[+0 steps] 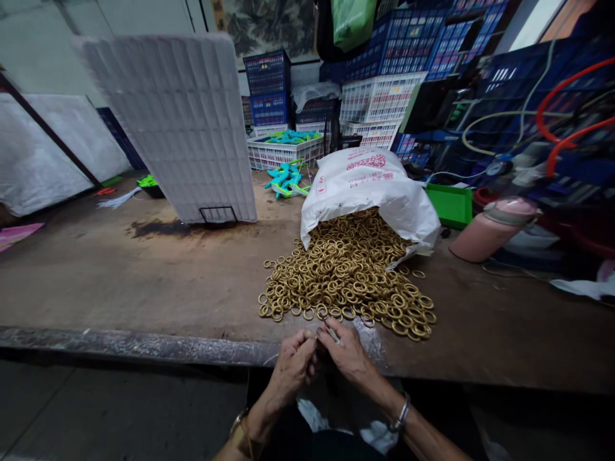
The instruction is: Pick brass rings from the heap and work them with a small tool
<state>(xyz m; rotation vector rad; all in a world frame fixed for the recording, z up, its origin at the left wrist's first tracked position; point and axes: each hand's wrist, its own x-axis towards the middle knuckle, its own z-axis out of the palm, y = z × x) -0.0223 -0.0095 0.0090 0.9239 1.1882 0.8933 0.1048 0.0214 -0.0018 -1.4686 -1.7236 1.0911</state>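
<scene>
A heap of brass-coloured rings (336,269) spills from the mouth of a white woven sack (355,179) with red print, lying on its side. Just in front of the heap, over the table's near edge, my two hands meet with fingertips close together. My left hand (294,362) is closed in a pinch; what it holds, if anything, is too small to name. My right hand (348,355) is also closed, thumb and fingers pinched beside the left fingertips, its forefinger near the lowest rings. Whatever lies between these fingers is hidden.
On the brown table (96,275) stands a tall white ribbed panel (177,121) in a wire stand. Behind are a white crate (283,152) and blue-green plastic clamps (286,178). To the right are a green tray (449,205), a pink flask (494,227) and red hoses (552,115).
</scene>
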